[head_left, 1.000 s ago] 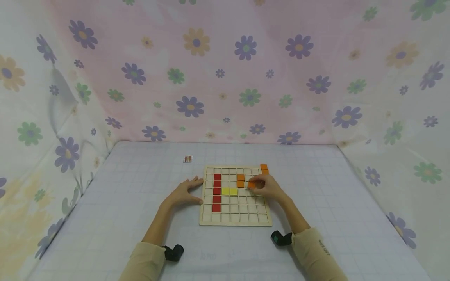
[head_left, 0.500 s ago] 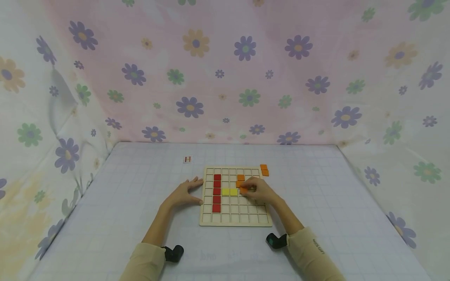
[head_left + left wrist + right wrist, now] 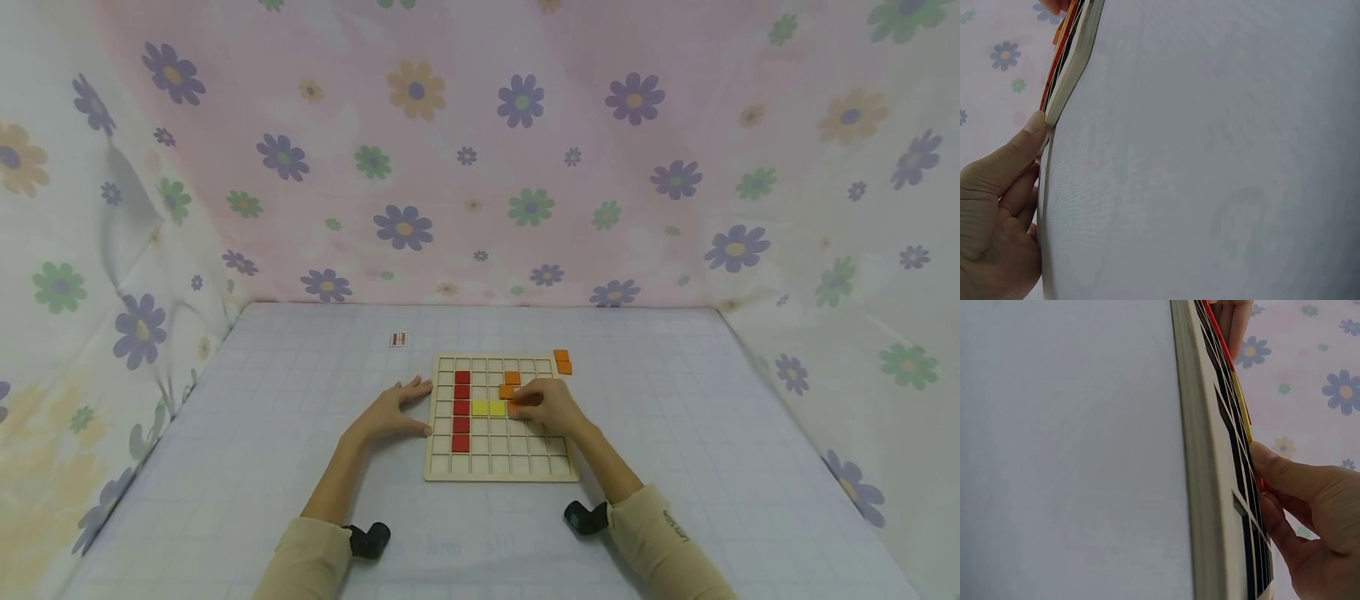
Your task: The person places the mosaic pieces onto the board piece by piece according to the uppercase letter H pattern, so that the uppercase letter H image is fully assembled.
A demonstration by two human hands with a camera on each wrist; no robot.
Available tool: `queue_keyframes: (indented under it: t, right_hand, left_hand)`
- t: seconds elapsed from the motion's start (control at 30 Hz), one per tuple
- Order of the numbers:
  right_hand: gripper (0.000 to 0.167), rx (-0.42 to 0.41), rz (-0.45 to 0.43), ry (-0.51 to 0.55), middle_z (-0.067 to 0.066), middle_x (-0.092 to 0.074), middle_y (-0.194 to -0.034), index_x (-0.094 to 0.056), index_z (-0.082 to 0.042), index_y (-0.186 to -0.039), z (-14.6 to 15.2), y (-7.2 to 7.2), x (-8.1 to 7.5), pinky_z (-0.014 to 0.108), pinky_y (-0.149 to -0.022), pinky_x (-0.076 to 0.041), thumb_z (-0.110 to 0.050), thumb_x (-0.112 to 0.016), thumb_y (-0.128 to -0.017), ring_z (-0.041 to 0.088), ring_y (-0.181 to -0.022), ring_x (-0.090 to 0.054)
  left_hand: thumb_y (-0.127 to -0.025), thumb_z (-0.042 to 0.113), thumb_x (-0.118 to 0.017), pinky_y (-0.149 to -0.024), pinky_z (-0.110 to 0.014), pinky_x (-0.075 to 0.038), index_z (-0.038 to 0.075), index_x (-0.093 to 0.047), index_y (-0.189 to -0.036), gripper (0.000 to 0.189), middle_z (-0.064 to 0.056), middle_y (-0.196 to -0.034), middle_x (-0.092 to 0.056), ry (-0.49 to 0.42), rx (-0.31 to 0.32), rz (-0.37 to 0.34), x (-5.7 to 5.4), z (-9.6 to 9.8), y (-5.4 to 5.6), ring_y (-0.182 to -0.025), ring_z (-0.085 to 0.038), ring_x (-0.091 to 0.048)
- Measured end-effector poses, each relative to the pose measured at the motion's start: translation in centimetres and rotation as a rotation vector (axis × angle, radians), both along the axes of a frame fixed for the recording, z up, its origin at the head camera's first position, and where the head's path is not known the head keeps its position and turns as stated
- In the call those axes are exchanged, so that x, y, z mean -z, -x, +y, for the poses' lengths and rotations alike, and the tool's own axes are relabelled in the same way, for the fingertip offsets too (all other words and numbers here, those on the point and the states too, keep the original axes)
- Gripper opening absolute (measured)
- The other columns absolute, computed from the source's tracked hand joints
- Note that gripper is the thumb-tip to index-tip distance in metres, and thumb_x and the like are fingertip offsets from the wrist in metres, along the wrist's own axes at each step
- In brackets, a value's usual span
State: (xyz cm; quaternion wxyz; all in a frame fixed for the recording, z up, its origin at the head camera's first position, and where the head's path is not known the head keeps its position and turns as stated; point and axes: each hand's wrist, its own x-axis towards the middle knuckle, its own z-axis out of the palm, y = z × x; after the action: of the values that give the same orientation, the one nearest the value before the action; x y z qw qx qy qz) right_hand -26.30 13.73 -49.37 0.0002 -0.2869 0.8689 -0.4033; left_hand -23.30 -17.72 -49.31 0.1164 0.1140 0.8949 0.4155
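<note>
A wooden grid board (image 3: pixel 480 467) lies on the table. Along one of its columns runs a line of red tiles (image 3: pixel 461 407), with two yellow tiles (image 3: pixel 488 408) to their right. My right hand (image 3: pixel 553 408) pinches an orange tile (image 3: pixel 513 408) at the board, just right of the yellow tiles, and its fingers partly cover it. Above that tile sit two more orange tiles (image 3: pixel 512 378), the lower one out of line to the left. My left hand (image 3: pixel 392 412), fingers and thumb spread, touches the board's left edge; the left wrist view shows the thumb (image 3: pixel 1034 125) against that edge.
Two loose orange tiles (image 3: pixel 562 362) lie at the board's far right corner. Behind the board, toward the left, is a small printed card (image 3: pixel 400 339). A flowered cloth (image 3: pixel 480 192) hangs around the back and sides of the table.
My right hand has moved left and slightly nearer with the orange tile, from right of the orange column to beside the yellow tiles. The lower placed orange tile has shifted left. My left hand stays.
</note>
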Motion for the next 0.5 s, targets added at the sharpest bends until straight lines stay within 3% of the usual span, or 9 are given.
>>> queue_keyframes:
  t: [0.2, 0.4, 0.5]
  right_hand:
    - [0.038, 0.048, -0.077, 0.045, 0.013, -0.070, -0.094, -0.069, 0.004, -0.104, 0.5, -0.1, 0.0, 0.024, -0.071, -0.056, -0.015, -0.080, -0.073, 0.021, -0.081, -0.067]
    - [0.037, -0.063, -0.199, 0.218, 0.026, -0.066, -0.103, -0.060, 0.013, -0.113, 2.3, 0.3, 0.0, 0.029, -0.078, -0.056, 0.001, -0.071, -0.080, 0.035, -0.092, -0.066]
    - [0.036, -0.049, -0.204, 0.237, 0.027, -0.066, -0.104, -0.059, 0.014, -0.114, 3.0, 0.5, 0.0, 0.024, -0.079, -0.054, -0.001, -0.069, -0.082, 0.034, -0.093, -0.066]
  left_hand:
    - [-0.067, 0.031, -0.084, -0.110, -0.062, -0.012, 0.012, -0.046, -0.140, 0.084, -0.013, -0.151, -0.030, 0.005, 0.005, 0.000, 0.1, -0.1, 0.1, -0.140, -0.046, -0.013]
    - [-0.067, 0.031, -0.083, -0.109, -0.063, -0.011, 0.013, -0.046, -0.140, 0.083, -0.013, -0.151, -0.030, 0.014, -0.001, 0.000, 0.1, -0.2, 0.1, -0.140, -0.046, -0.012]
    - [-0.067, 0.032, -0.083, -0.110, -0.063, -0.011, 0.014, -0.047, -0.140, 0.083, -0.012, -0.151, -0.030, 0.013, -0.004, -0.004, 0.1, -0.1, 0.1, -0.140, -0.045, -0.012]
